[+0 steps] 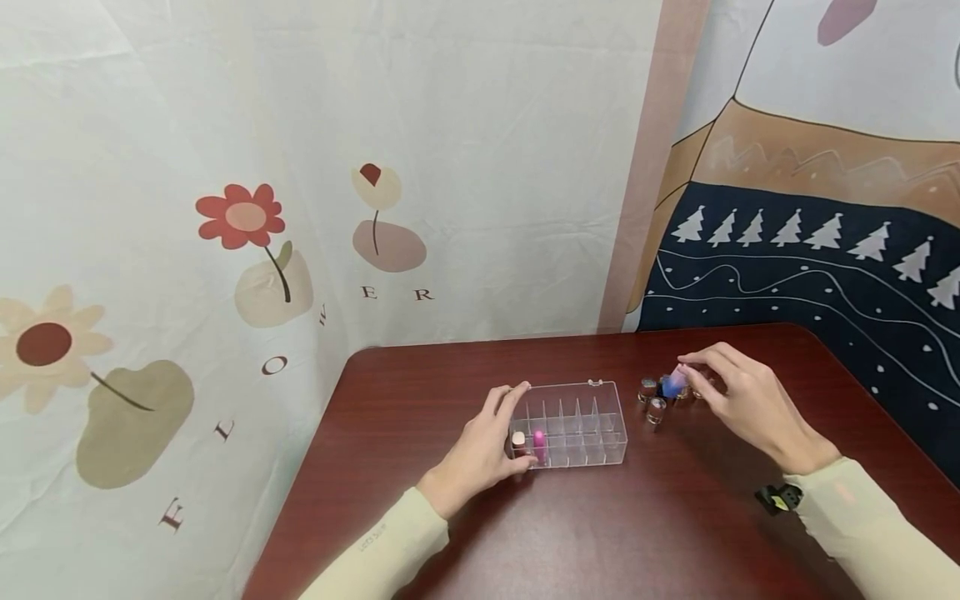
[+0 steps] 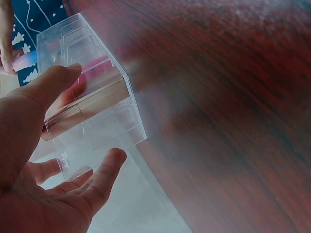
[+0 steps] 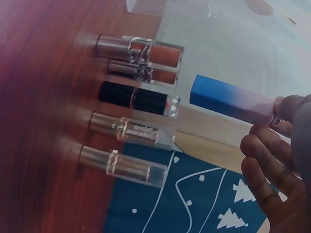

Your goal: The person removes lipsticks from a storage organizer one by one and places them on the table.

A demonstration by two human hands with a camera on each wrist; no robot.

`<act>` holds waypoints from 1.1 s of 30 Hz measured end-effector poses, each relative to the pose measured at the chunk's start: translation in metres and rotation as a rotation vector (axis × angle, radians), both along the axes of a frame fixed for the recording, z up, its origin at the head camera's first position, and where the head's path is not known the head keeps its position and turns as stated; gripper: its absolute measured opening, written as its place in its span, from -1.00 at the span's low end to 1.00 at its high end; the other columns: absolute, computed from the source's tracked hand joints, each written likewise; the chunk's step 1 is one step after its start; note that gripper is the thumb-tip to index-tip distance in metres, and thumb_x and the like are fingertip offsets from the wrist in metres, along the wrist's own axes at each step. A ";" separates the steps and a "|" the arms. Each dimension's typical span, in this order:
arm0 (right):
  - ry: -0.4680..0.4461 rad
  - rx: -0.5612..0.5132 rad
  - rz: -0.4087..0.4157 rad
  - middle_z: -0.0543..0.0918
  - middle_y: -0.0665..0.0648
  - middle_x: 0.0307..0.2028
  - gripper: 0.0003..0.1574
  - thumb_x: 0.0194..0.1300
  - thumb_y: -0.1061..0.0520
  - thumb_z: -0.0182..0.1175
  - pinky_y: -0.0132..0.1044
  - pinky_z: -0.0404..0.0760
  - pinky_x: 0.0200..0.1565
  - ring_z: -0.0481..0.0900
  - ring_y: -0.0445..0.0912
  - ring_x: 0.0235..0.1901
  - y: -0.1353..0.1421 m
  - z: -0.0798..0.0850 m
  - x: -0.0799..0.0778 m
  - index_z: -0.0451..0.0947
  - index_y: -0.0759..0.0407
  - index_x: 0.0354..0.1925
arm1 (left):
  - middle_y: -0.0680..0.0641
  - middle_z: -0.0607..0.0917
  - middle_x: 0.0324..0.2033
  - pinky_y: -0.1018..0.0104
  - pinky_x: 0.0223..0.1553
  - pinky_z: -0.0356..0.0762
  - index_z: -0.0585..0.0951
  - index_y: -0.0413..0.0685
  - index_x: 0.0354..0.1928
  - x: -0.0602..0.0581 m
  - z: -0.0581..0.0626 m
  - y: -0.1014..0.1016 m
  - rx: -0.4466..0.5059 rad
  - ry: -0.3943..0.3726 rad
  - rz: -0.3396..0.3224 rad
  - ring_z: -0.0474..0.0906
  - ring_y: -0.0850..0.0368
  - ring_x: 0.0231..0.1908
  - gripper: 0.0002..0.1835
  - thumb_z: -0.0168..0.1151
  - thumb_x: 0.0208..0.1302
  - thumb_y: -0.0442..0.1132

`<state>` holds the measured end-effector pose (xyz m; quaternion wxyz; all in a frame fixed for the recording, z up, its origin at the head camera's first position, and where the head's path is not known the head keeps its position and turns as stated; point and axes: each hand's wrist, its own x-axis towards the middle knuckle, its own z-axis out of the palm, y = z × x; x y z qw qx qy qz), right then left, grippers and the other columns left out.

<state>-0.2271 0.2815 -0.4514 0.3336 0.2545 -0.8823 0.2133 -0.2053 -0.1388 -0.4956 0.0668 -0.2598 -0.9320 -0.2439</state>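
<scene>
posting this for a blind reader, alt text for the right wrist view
A right hand pinches the pink end of a blue and pink tube, near five small tubes standing on a brown table. A blue backdrop shows white trees.

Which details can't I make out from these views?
Head view: left end of the clear box, partly covered by the left hand.
Left wrist view: most of the right hand, cut off by the left edge.
Right wrist view: lettering on one standing tube, too blurred to read.
</scene>
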 end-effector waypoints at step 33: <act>-0.137 0.016 0.014 0.88 0.08 -0.01 -0.62 0.31 0.24 0.71 -0.92 0.34 0.16 0.87 0.00 -0.09 0.003 -0.042 -0.004 0.87 0.09 0.06 | -0.17 0.46 0.57 0.20 -0.01 0.84 0.20 0.08 0.86 0.001 0.001 0.001 -0.005 0.000 0.005 0.47 0.29 -0.45 0.30 0.86 0.23 -0.10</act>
